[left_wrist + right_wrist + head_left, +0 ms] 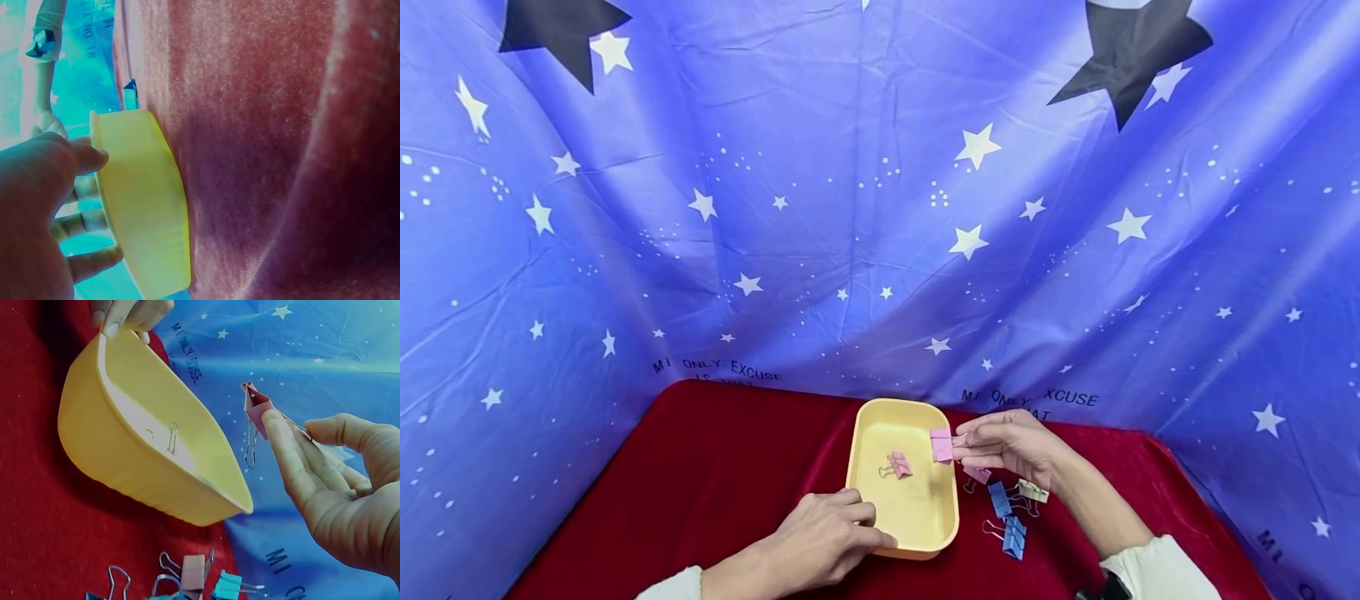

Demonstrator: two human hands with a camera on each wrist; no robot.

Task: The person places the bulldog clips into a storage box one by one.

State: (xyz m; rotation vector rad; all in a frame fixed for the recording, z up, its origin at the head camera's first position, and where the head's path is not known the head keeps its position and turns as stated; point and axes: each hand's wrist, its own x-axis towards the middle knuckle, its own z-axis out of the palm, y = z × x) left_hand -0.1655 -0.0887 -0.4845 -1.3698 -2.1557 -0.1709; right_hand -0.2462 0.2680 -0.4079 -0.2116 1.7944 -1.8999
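My right hand [1015,446] pinches a pink binder clip [942,445] by one wire handle, above the right rim of a yellow plastic tray [942,533]. In the right wrist view the held binder clip [256,411] points away from the fingertips, its other handle hanging loose. A second pink binder clip [900,465] lies inside the tray on its floor. At the tray's near edge my left hand [827,533] grips the rim. The left wrist view shows the thumb against the outer wall of the tray [144,200] and the fingers over the rim.
Right of the tray, on the red cloth [737,467], lie two blue binder clips [1013,537], a pale yellow binder clip [1033,492] and another pink binder clip [976,474], partly below my right hand. A blue star-patterned curtain [850,208] surrounds the table's back and sides.
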